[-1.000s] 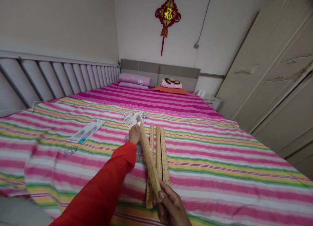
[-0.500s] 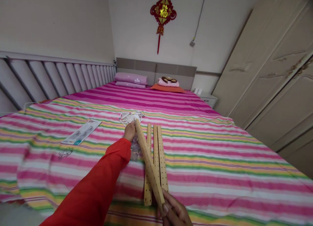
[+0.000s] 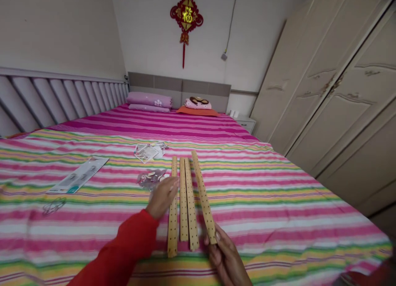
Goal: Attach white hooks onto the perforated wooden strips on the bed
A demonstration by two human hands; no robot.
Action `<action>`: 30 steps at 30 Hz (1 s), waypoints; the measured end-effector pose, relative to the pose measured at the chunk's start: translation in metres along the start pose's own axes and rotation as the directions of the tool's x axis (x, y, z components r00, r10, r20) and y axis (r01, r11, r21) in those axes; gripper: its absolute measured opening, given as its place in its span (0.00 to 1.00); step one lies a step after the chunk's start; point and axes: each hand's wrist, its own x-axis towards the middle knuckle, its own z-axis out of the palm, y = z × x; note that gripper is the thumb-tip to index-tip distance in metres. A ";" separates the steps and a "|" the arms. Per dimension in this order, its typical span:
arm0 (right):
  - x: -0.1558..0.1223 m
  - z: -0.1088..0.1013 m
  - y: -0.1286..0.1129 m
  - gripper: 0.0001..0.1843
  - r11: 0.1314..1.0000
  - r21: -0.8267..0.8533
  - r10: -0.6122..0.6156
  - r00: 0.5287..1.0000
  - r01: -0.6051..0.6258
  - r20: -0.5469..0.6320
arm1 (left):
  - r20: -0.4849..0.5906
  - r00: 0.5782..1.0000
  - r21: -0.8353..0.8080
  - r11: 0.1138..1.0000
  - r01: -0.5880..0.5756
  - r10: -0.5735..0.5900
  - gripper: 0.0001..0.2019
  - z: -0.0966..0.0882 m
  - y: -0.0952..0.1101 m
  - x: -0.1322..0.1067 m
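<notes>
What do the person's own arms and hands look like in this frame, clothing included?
A bright red long sleeve covers the left arm to the wrist; the left hand is bare. The right hand is bare too: no sleeve, glove, ring or watch shows.

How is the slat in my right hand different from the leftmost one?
The right slat slants, its near end splayed away from the middle pair; the left slat runs straight beside them. The right hand pinches the right slat's near end; the left hand rests on the left slat's middle. Both are pale wood with rows of holes, on the striped bed.
</notes>
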 end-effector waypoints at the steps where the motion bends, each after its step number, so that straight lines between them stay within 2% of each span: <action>1: 0.003 -0.002 0.001 0.23 1.000 0.024 -0.005 1.000 0.005 -0.005 | 0.035 0.999 0.003 1.000 -0.023 0.023 0.20 0.009 0.003 -0.013; 4: 0.014 -0.007 0.007 0.19 0.998 0.054 -0.010 1.000 0.009 0.004 | 0.015 0.998 0.017 0.998 -0.056 0.055 0.17 0.028 0.004 -0.042; 8: 0.023 -0.014 0.019 0.18 1.000 0.017 0.012 0.999 -0.013 0.032 | -0.035 0.998 0.026 0.998 -0.050 0.051 0.15 0.034 -0.005 -0.065; 15: 0.023 -0.017 0.032 0.32 0.990 -0.129 0.054 0.998 -0.058 -0.032 | -0.168 0.986 0.085 0.996 -0.009 0.024 0.14 0.036 -0.024 -0.104; 19: 0.021 -0.017 0.034 0.40 0.985 -0.171 0.016 0.995 -0.034 -0.103 | -0.178 0.981 0.120 0.991 -0.062 0.082 0.14 0.043 -0.025 -0.121; 22: 0.020 -0.018 0.033 0.43 0.984 -0.180 -0.005 0.992 -0.018 -0.127 | -0.171 0.979 0.163 0.983 -0.086 0.114 0.15 0.047 -0.022 -0.126; 26: 0.012 -0.021 0.027 0.41 0.975 -0.221 -0.074 0.984 0.037 -0.161 | -0.174 0.977 0.207 0.974 -0.089 0.126 0.16 0.050 -0.016 -0.135; 30: -0.013 -0.034 0.017 0.33 0.928 -0.367 -0.126 0.979 0.059 -0.163 | -0.172 0.976 0.202 0.974 -0.098 0.134 0.17 0.044 -0.009 -0.155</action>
